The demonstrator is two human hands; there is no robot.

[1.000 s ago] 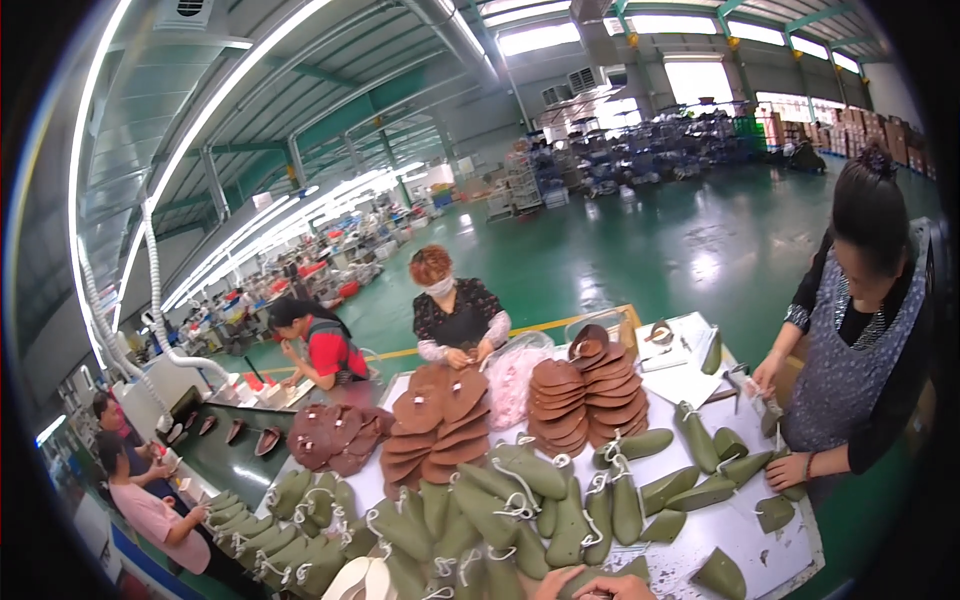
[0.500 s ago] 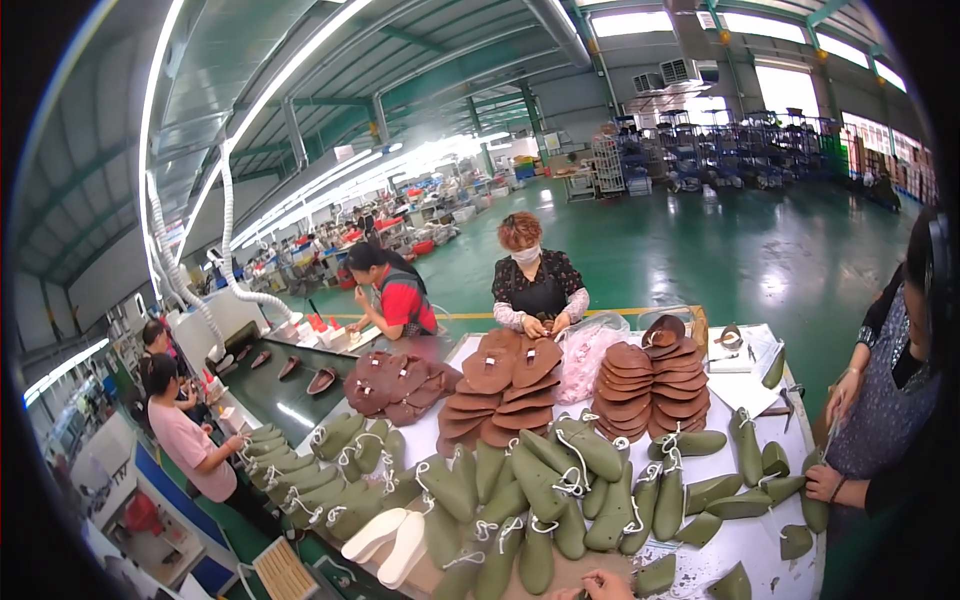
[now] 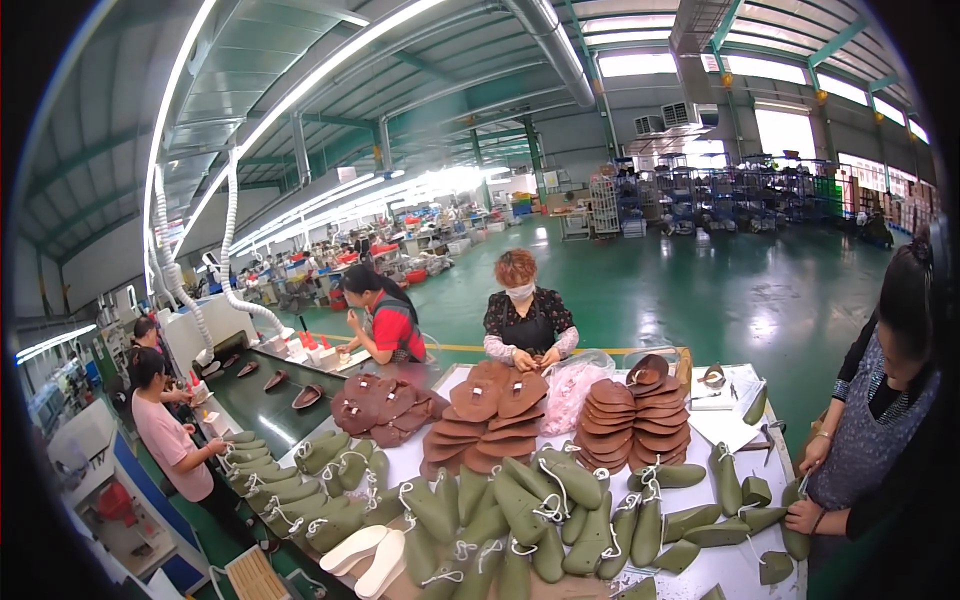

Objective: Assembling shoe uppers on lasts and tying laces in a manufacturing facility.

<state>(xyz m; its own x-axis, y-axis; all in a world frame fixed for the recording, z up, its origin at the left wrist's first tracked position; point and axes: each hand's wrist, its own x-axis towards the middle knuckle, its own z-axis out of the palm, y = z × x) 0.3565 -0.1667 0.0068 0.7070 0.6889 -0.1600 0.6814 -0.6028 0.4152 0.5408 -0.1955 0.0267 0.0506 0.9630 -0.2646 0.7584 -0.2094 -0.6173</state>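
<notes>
Neither of my hands shows in the view now. Nearest the lower edge lies a heap of green shoe lasts (image 3: 520,505), many with white cords tied through them. A pair of cream-white soles (image 3: 381,563) rests at its left side. Behind the heap stand stacks of brown shoe uppers (image 3: 487,415) and a second brown stack (image 3: 605,420). A looser pile of dark brown pieces (image 3: 385,408) sits farther left. At the right, separate green last parts (image 3: 690,520) lie on the white tabletop (image 3: 720,575).
A co-worker (image 3: 868,430) at the right edge handles a green last. Across the table a masked person (image 3: 528,320) works with small brown pieces beside a pink plastic bag (image 3: 570,395). A dark conveyor (image 3: 250,400) carries shoes at left. White paper (image 3: 725,428) and a hammer (image 3: 768,440) lie at right.
The view has tilted up, so the table contents sit lower and slightly left. A hand of mine, partly visible at the lower edge before, has dropped out of view.
</notes>
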